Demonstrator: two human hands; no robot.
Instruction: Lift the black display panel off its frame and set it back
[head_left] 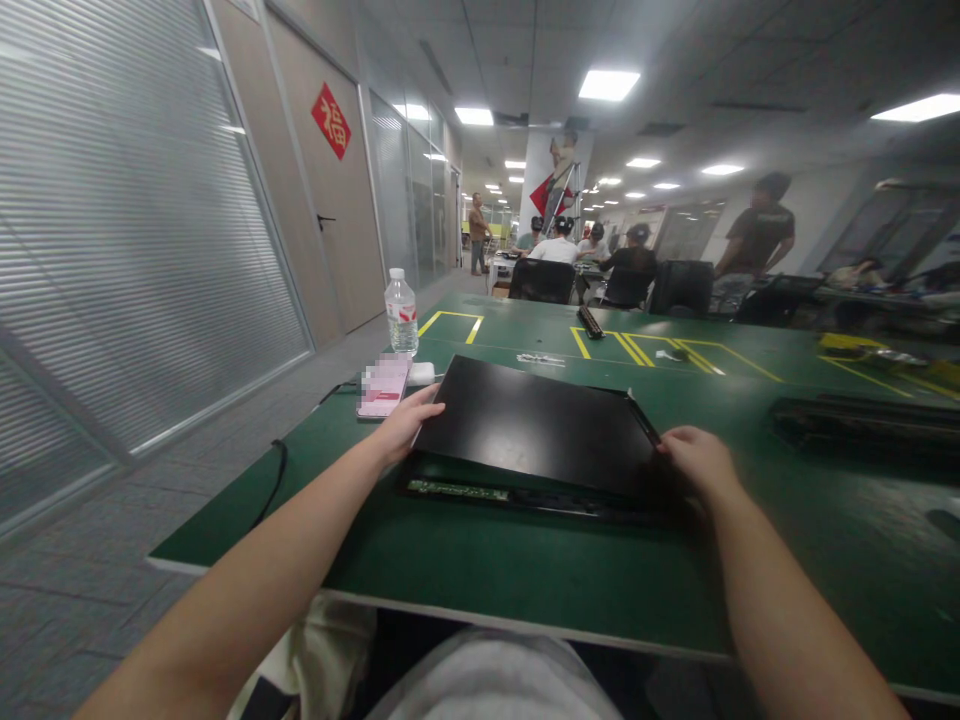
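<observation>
Head view shows both bare hands closed on a black flat-screen panel (532,420), held tilted at the near part of a green-topped table (480,570). The left hand (405,425) clamps the panel's left edge, thumb on top; the right hand (701,460) pinches the right edge with bent fingers. Whether the panel's far edge touches the tabletop cannot be told. Just below its near edge lies a dark strip bearing a narrow green circuit board (457,490). Near the left hand sit a lit smartphone (384,390) and a white adapter (421,373), with a clear water bottle (402,315) upright behind them. Yellow tape outlines (637,350) mark the table's far part, where a black slotted part (591,322) lies.
</observation>
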